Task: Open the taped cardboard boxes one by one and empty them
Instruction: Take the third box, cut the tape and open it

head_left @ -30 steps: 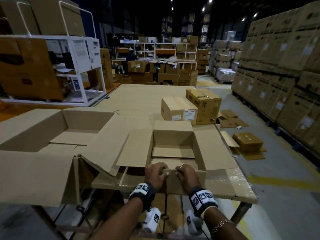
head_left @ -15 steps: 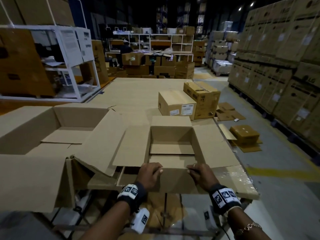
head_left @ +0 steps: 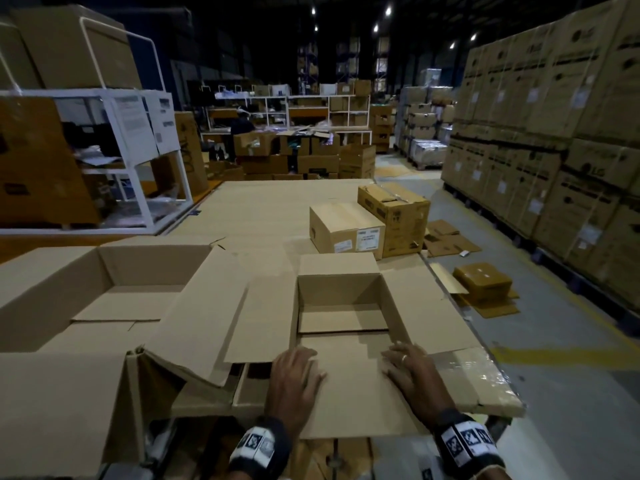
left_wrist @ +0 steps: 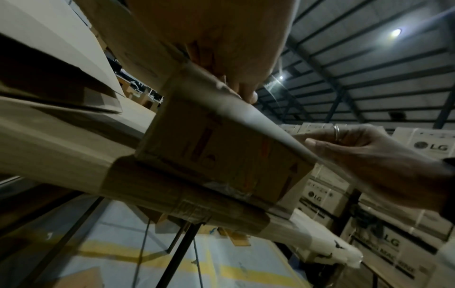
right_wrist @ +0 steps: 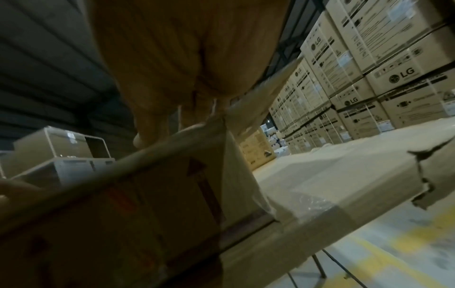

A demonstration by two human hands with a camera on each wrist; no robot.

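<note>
At the lower centre of the head view, an open cardboard box (head_left: 341, 306) sits on the near edge of the counter (head_left: 277, 209), its four flaps spread wide and its inside showing only its bottom flaps. The near flap (head_left: 353, 386) is folded out toward the person, and both hands lie on it, palms down with fingers straight. The left hand (head_left: 294, 379) presses the flap's left part; the right hand (head_left: 414, 377), wearing a ring, presses its right part, the two well apart. Left of it, at the lower left of the frame, a larger open box (head_left: 114, 292) overlaps one flap. Beyond, at centre right, two closed boxes (head_left: 346, 230) stand side by side. Stacked cartons (head_left: 554, 133) fill the right of the frame.
</note>
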